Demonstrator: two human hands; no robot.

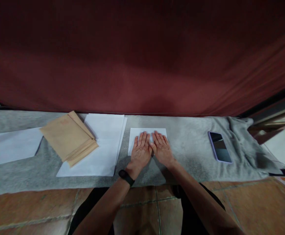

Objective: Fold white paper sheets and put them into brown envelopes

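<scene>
Both my hands lie flat, fingers stretched out, on a small folded white paper (135,134) on the grey cloth (188,147). My left hand (140,150), with a black band at the wrist, covers the paper's left half. My right hand (162,148) rests beside it, thumbs touching, on the right half. Neither hand grips anything.
To the left lies a stack of white sheets (103,147) with several brown envelopes (67,138) on top, and another white sheet (10,147) further left. A phone (220,147) lies to the right. A dark red curtain (142,55) hangs behind; tiled floor (34,209) lies below.
</scene>
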